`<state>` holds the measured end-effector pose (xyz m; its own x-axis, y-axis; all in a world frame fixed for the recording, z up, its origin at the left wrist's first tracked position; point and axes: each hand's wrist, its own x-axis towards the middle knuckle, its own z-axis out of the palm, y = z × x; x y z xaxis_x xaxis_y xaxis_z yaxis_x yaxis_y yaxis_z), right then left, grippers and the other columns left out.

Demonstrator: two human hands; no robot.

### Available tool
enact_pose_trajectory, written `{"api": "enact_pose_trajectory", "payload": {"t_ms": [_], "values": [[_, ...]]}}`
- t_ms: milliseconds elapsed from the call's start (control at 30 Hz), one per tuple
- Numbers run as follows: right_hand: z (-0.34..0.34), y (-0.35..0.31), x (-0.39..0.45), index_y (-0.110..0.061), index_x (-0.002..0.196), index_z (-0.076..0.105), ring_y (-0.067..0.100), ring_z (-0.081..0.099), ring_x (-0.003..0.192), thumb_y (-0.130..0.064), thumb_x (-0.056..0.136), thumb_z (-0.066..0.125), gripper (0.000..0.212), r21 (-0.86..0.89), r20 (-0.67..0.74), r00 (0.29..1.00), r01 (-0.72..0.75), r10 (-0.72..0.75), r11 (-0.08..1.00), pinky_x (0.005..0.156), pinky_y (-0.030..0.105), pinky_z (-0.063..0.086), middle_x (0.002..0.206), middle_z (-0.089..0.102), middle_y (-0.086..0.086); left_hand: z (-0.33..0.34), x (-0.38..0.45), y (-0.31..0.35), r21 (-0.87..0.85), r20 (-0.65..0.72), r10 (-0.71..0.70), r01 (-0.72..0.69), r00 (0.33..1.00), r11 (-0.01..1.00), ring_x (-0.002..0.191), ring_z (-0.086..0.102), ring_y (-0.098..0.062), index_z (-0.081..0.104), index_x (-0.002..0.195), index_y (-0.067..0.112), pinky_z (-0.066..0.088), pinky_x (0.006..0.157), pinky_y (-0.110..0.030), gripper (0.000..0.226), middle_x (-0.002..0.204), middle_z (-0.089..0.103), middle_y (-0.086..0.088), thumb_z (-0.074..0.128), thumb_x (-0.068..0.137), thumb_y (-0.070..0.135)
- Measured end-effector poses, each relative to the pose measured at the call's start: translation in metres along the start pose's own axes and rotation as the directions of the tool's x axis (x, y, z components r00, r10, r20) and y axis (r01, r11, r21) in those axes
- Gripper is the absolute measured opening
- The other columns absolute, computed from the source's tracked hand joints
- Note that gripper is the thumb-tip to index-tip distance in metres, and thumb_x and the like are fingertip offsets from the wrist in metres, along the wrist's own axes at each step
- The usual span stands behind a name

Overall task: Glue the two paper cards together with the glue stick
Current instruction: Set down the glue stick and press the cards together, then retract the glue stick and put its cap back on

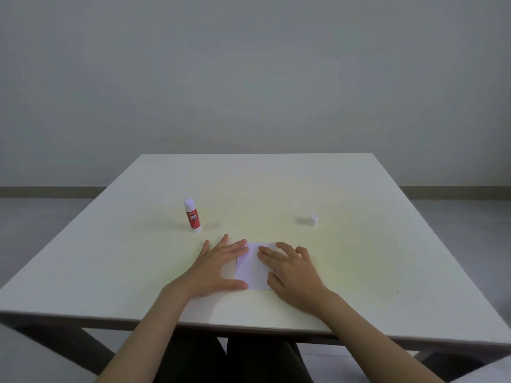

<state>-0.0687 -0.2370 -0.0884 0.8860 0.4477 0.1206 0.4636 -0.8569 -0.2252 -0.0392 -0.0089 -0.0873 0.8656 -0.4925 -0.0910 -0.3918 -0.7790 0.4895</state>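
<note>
A white paper card lies flat near the table's front middle, and a second card's edge shows just left of it, under my left hand. My left hand lies flat with its fingers spread over the cards' left side. On the cards' right side rests my right hand, palm down, fingers slightly curled. The red and white glue stick stands upright and uncapped, behind and to the left of my hands. Its white cap sits apart at the back right.
The white table ends at a front edge close to my forearms. A grey wall and floor lie beyond its far edge. My dark-clothed legs show under the table.
</note>
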Motion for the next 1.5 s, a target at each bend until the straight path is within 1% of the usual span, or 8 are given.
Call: {"api": "enact_pose_trajectory", "payload": {"t_ms": [300, 433, 500, 633, 867, 1033, 1200, 1500], "values": [[-0.011, 0.002, 0.01, -0.031, 0.138, 0.039, 0.015, 0.032, 0.132, -0.032, 0.084, 0.043, 0.055, 0.011, 0.017, 1.0, -0.014, 0.014, 1.0, 0.102, 0.033, 0.015, 0.147, 0.04, -0.015, -0.011, -0.006, 0.016, -0.393, -0.304, -0.121, -0.009, 0.945, 0.919, 0.136, 0.03, 0.008, 0.05, 0.131, 0.038, 0.015, 0.112, -0.014, 0.055, 0.136, 0.044, 0.031, 0.071, 0.081, 0.032], [-0.014, 0.001, 0.012, -0.032, 0.137, 0.04, 0.014, 0.036, 0.128, -0.033, 0.084, 0.045, 0.053, 0.051, -0.005, 1.0, -0.021, 0.021, 0.998, 0.104, 0.034, 0.014, 0.144, 0.043, -0.015, -0.022, -0.006, 0.015, -0.536, -0.806, -0.479, -0.084, 0.347, 0.84, 0.09, 0.06, -0.014, 0.063, 0.097, 0.028, 0.043, 0.073, -0.018, 0.023, 0.097, 0.063, 0.012, 0.072, 0.079, 0.018], [-0.017, -0.001, 0.013, -0.031, 0.137, 0.041, 0.014, 0.04, 0.127, -0.033, 0.085, 0.046, 0.052, 0.096, -0.035, 0.999, -0.026, 0.029, 0.995, 0.105, 0.035, 0.014, 0.144, 0.044, -0.013, -0.032, 0.003, 0.006, -0.619, -0.766, -0.593, -0.033, 0.249, 0.785, 0.094, 0.055, -0.015, 0.057, 0.115, 0.019, 0.045, 0.075, -0.026, 0.042, 0.109, 0.054, 0.005, 0.075, 0.077, 0.02], [-0.021, -0.006, 0.014, -0.031, 0.138, 0.039, 0.01, 0.042, 0.128, -0.033, 0.09, 0.047, 0.048, 0.189, -0.109, 0.992, -0.045, 0.066, 0.981, 0.106, 0.031, 0.012, 0.144, 0.042, -0.012, -0.038, 0.022, -0.01, -0.716, -0.569, -0.682, 0.131, 0.459, 0.686, 0.113, 0.054, -0.02, 0.046, 0.135, 0.007, 0.043, 0.093, -0.03, 0.058, 0.122, 0.057, -0.003, 0.069, 0.083, 0.02], [-0.036, -0.021, 0.031, -0.026, 0.132, 0.048, 0.012, 0.055, 0.112, -0.019, 0.094, 0.049, 0.038, 0.471, -0.19, 0.972, -0.032, 0.137, 0.881, 0.101, 0.035, 0.031, 0.131, 0.055, -0.007, -0.052, 0.025, 0.006, -0.694, -0.575, -0.536, -0.022, 0.618, 0.72, 0.075, 0.068, -0.013, 0.067, 0.064, 0.023, 0.049, 0.072, -0.024, 0.023, 0.066, 0.073, 0.007, 0.059, 0.086, 0.022], [-0.069, -0.013, 0.048, -0.025, 0.137, 0.041, 0.019, 0.063, 0.098, -0.03, 0.096, 0.046, 0.042, 0.904, 0.244, 0.969, -0.214, -0.037, 0.37, 0.082, 0.028, 0.047, 0.127, 0.057, 0.0, -0.066, 0.015, 0.041, -0.81, -0.407, -0.134, -0.288, 0.904, 0.511, 0.101, 0.07, -0.022, 0.071, 0.102, 0.022, 0.056, 0.084, -0.028, 0.028, 0.103, 0.075, -0.004, 0.06, 0.088, 0.001], [-0.082, -0.001, 0.05, -0.005, 0.115, 0.061, 0.021, 0.064, 0.084, -0.027, 0.094, 0.047, 0.033, 0.938, 0.283, 0.92, -0.206, -0.271, 0.279, 0.074, 0.025, 0.048, 0.104, 0.07, 0.005, -0.073, 0.012, 0.066, -0.793, -0.351, -0.015, -0.288, 0.936, 0.537, 0.1, 0.07, -0.018, 0.071, 0.1, 0.016, 0.05, 0.082, -0.016, 0.022, 0.1, 0.076, -0.003, 0.06, 0.087, 0.003], [-0.077, -0.008, 0.037, -0.022, 0.068, 0.062, 0.01, 0.062, 0.055, -0.024, 0.072, 0.077, 0.016, 0.876, 0.046, 0.996, -0.079, 0.08, 0.477, 0.059, 0.023, 0.044, 0.062, 0.068, -0.005, -0.063, 0.015, 0.086, -0.811, -0.416, -0.105, -0.316, 0.903, 0.492, 0.09, 0.073, -0.018, 0.077, 0.085, 0.023, 0.053, 0.077, -0.017, 0.025, 0.091, 0.078, -0.002, 0.068, 0.08, 0.001]]}}
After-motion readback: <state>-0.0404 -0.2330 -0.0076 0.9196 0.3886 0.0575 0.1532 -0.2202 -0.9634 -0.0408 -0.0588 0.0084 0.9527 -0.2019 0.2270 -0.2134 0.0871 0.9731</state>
